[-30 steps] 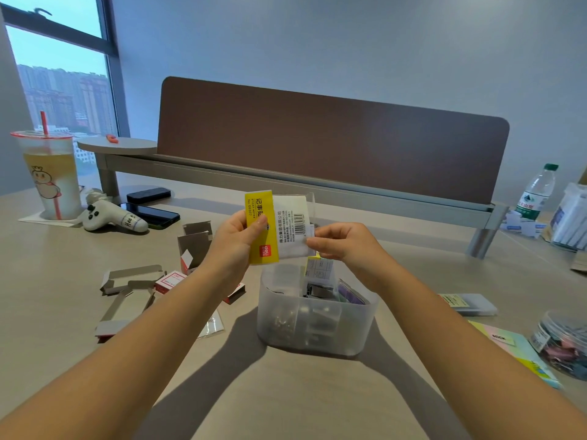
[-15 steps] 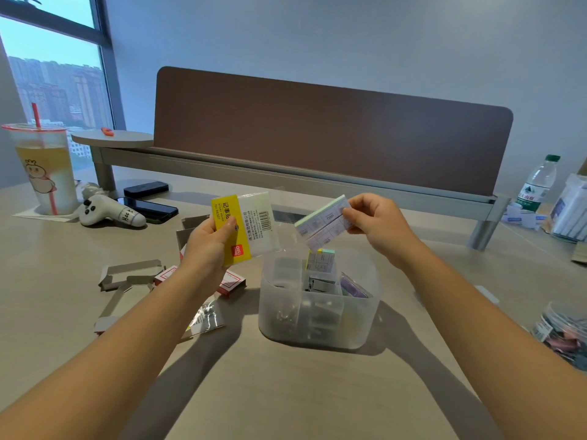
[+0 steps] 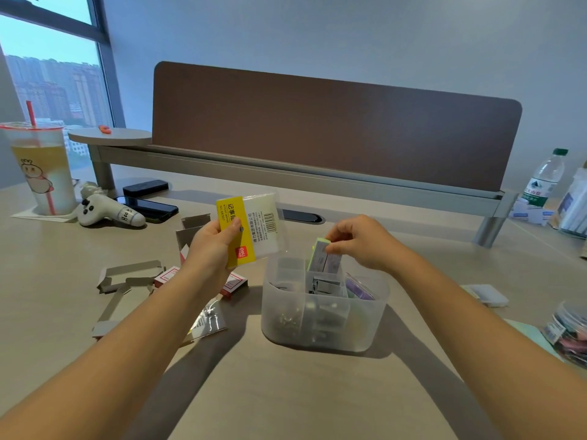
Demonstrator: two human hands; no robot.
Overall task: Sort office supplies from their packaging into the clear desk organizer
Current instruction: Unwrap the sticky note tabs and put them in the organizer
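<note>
The right hand (image 3: 365, 246) has its grip closed on a small stack of sticky notes (image 3: 324, 257), thumb and fingertips pinching the upper end. The stack stands nearly upright, its lower end dipping into a back compartment of the clear desk organizer (image 3: 324, 315), directly below the hand. The left hand (image 3: 212, 246) grips a yellow-and-clear plastic package (image 3: 251, 230), thumb across the yellow strip, held up in the air just left of the organizer and apart from it.

The organizer sits on the bench (image 3: 286, 392) between the two forearms; its compartments hold small metal clips and other supplies too blurred through the frosted wall to tell apart. Left of it lie flattened cardboard boxes (image 3: 127, 277), a red-and-white small box (image 3: 233, 284) and a crumpled clear wrapper (image 3: 206, 322). Farther left stand a lidded drink cup (image 3: 41, 173) with a red straw, a white handheld controller (image 3: 108, 212) and two dark phones (image 3: 146, 196). At the right edge are a water bottle (image 3: 544, 179) and a clear jar of coloured clips (image 3: 568, 331).
</note>
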